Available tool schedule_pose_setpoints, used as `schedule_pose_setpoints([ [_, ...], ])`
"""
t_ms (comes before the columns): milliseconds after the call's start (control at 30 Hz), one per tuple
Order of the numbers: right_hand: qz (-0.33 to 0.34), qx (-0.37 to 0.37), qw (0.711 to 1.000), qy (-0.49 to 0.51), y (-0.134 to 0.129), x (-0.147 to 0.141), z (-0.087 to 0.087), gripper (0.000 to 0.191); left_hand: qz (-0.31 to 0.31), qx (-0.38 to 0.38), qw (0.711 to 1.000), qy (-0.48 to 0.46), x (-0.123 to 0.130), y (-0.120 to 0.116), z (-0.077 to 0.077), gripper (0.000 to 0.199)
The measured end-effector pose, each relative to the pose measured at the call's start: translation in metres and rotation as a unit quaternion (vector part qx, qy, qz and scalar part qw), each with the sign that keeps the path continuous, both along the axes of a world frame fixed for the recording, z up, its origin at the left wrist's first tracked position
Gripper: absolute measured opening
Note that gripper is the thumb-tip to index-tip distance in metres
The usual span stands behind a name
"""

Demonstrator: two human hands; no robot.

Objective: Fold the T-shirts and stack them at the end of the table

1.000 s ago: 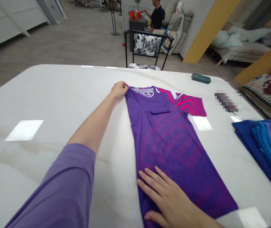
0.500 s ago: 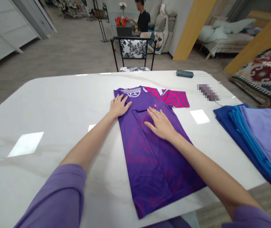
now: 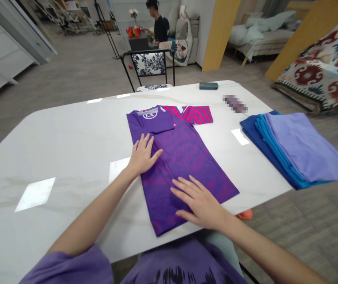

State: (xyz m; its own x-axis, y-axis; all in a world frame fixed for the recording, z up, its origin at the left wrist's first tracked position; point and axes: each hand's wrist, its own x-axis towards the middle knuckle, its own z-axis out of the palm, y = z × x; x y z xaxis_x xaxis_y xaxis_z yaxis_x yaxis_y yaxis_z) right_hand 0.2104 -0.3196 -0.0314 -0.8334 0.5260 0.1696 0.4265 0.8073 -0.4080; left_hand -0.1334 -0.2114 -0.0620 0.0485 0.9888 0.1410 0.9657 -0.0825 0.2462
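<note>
A purple shirt (image 3: pixel 180 154) lies on the white table, its left part folded inward over the body. Its one visible sleeve, striped pink and purple, points to the right, and the collar is at the far end. My left hand (image 3: pixel 142 154) rests with spread fingers on the folded left edge, below the collar. Lower down, near the hem and the table's front edge, my right hand (image 3: pixel 200 203) lies palm down on the shirt, fingers apart. Neither hand grips the cloth.
Folded blue and lavender clothes (image 3: pixel 301 146) are stacked at the table's right edge. A dark case (image 3: pixel 208 86) and a pixelated object (image 3: pixel 235 104) lie at the far right of the white table (image 3: pixel 68 138). Behind it stand a chair (image 3: pixel 148 64) and a seated person (image 3: pixel 160 27).
Both hands have slid down the shirt toward me, my right hand farther, close to the hem. The view has shifted, so the table and clothes appear farther left.
</note>
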Motion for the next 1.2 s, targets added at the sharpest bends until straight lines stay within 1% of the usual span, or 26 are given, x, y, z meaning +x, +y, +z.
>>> schedule_pose_setpoints([
  [33, 0.010, -0.013, 1.000, -0.002, -0.028, 0.009, -0.006, 0.071, -0.004, -0.011, 1.000, 0.002, 0.011, -0.022, -0.005, 0.092],
  [67, 0.010, -0.022, 1.000, -0.005, -0.051, 0.015, -0.013, 0.073, -0.005, -0.019, 1.000, 0.006, 0.019, -0.041, -0.010, 0.093],
  [100, 0.004, -0.027, 1.000, -0.006, -0.068, 0.019, -0.019, 0.074, -0.004, -0.025, 1.000, 0.012, 0.026, -0.055, -0.013, 0.093],
  [167, -0.013, -0.027, 1.000, -0.008, -0.088, 0.021, -0.029, 0.077, -0.007, -0.029, 0.999, 0.027, 0.036, -0.074, -0.017, 0.092],
  [200, -0.016, -0.023, 1.000, -0.008, -0.094, 0.021, -0.031, 0.078, -0.012, -0.030, 0.999, 0.035, 0.038, -0.080, -0.018, 0.092],
  [267, -0.007, -0.014, 1.000, -0.002, -0.100, 0.021, -0.029, 0.079, -0.023, -0.032, 0.998, 0.044, 0.040, -0.089, -0.017, 0.092],
  [333, 0.009, -0.004, 1.000, 0.010, -0.102, 0.026, -0.020, 0.080, -0.027, -0.040, 0.998, 0.046, 0.040, -0.098, -0.016, 0.092],
  [367, 0.006, 0.001, 1.000, 0.017, -0.100, 0.032, -0.015, 0.080, -0.024, -0.046, 0.998, 0.044, 0.039, -0.103, -0.016, 0.092],
  [400, -0.014, 0.004, 1.000, 0.025, -0.097, 0.042, -0.010, 0.079, -0.019, -0.050, 0.998, 0.041, 0.038, -0.105, -0.014, 0.090],
  [433, -0.053, 0.008, 0.998, 0.033, -0.092, 0.053, -0.005, 0.075, -0.013, -0.049, 0.998, 0.036, 0.038, -0.104, -0.012, 0.087],
  [467, -0.111, 0.014, 0.993, 0.041, -0.086, 0.067, -0.001, 0.068, -0.007, -0.040, 0.999, 0.031, 0.038, -0.100, -0.007, 0.084],
  [500, -0.181, 0.021, 0.982, 0.045, -0.078, 0.082, 0.002, 0.060, 0.000, -0.021, 1.000, 0.024, 0.040, -0.089, -0.001, 0.081],
  [533, -0.251, 0.029, 0.967, 0.042, -0.069, 0.098, 0.003, 0.053, 0.006, 0.005, 1.000, 0.014, 0.044, -0.073, 0.008, 0.077],
  [567, -0.313, 0.037, 0.949, 0.033, -0.060, 0.113, 0.003, 0.048, 0.005, 0.030, 1.000, 0.000, 0.051, -0.050, 0.018, 0.072],
  [600, -0.360, 0.044, 0.932, 0.018, -0.052, 0.127, 0.002, 0.045, -0.002, 0.047, 0.999, -0.021, 0.061, -0.021, 0.030, 0.065],
  [633, -0.391, 0.050, 0.919, 0.000, -0.044, 0.138, 0.000, 0.044, -0.014, 0.055, 0.997, -0.048, 0.075, 0.012, 0.041, 0.057],
  [700, -0.416, 0.054, 0.907, -0.036, -0.035, 0.154, -0.005, 0.041, -0.043, 0.033, 0.992, -0.116, 0.114, 0.088, 0.061, 0.041],
  [767, -0.417, 0.055, 0.905, -0.054, -0.032, 0.158, -0.010, 0.037, -0.032, 0.004, 0.988, -0.153, 0.164, 0.163, 0.071, 0.033],
  [833, -0.417, 0.056, 0.906, -0.055, -0.032, 0.156, -0.015, 0.031, -0.006, -0.021, 0.989, -0.146, 0.215, 0.226, 0.069, 0.033],
  [900, -0.419, 0.049, 0.905, -0.049, -0.033, 0.152, -0.019, 0.026, 0.015, -0.040, 0.991, -0.131, 0.258, 0.271, 0.060, 0.041],
  [967, -0.423, 0.033, 0.905, -0.041, -0.034, 0.149, -0.023, 0.021, 0.031, -0.059, 0.990, -0.125, 0.288, 0.300, 0.046, 0.052],
  [1033, -0.424, 0.013, 0.905, -0.023, -0.034, 0.148, -0.025, 0.018, 0.043, -0.076, 0.988, -0.128, 0.304, 0.319, 0.033, 0.058],
  [1133, -0.413, 0.005, 0.910, 0.033, -0.033, 0.147, -0.025, 0.016, 0.047, -0.085, 0.984, -0.152, 0.310, 0.333, 0.020, 0.050],
  [1200, -0.395, 0.004, 0.916, 0.071, -0.031, 0.145, -0.023, 0.018, 0.047, -0.085, 0.978, -0.184, 0.307, 0.336, 0.018, 0.042],
])
